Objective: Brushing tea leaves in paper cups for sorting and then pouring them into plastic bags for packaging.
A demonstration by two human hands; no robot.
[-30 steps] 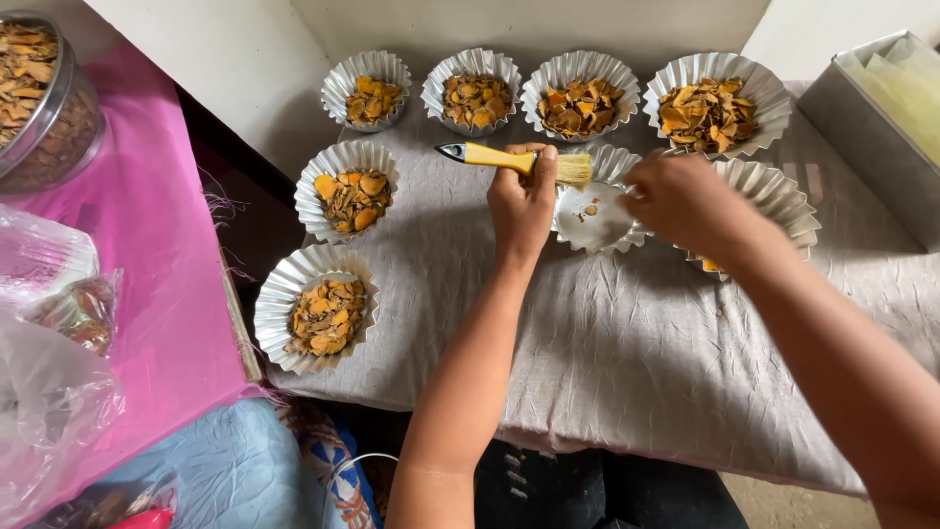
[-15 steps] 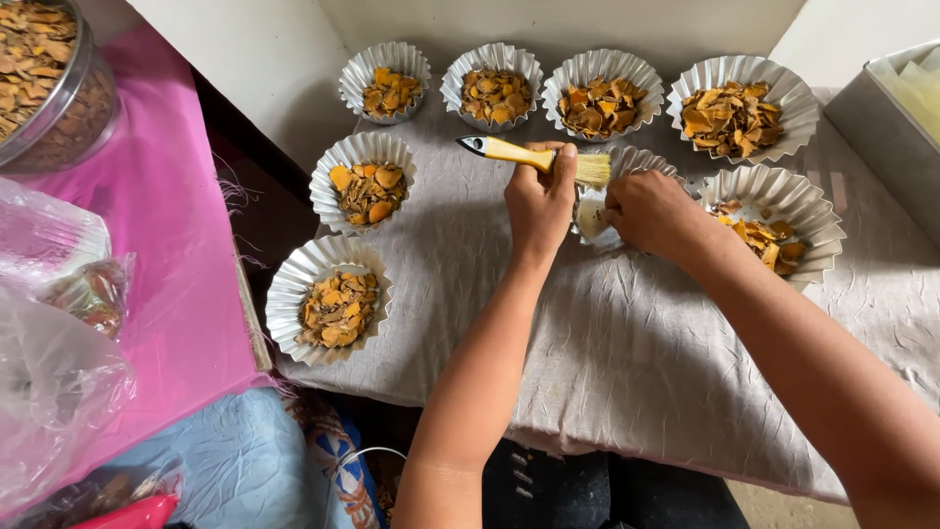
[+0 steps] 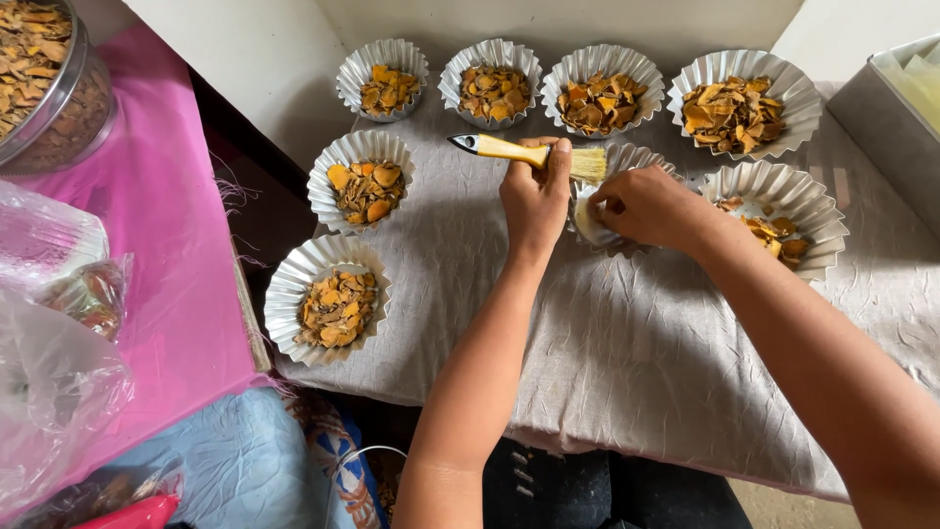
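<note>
My left hand [image 3: 534, 196] grips a small brush [image 3: 519, 152] with a yellow handle and pale bristles, held level over a fluted foil cup [image 3: 627, 162]. My right hand [image 3: 651, 208] pinches the front rim of that same cup, covering most of it; its contents are hidden. Around it stand several fluted foil cups filled with orange-brown dried slices: one just right of my right hand [image 3: 783, 196], a row at the back [image 3: 494, 83], and two on the left [image 3: 362, 181] [image 3: 328, 294].
The cups stand on a wrinkled grey cloth [image 3: 627, 353]. A pink sheet [image 3: 157, 225] lies left, with a round metal bowl of dried slices [image 3: 44, 83] and clear plastic bags [image 3: 49, 333]. A grey tray [image 3: 896, 98] sits at the right edge.
The view has shifted slightly. My right hand moved from the cup's right side onto its front rim. The brush in my left hand stays over the cup.
</note>
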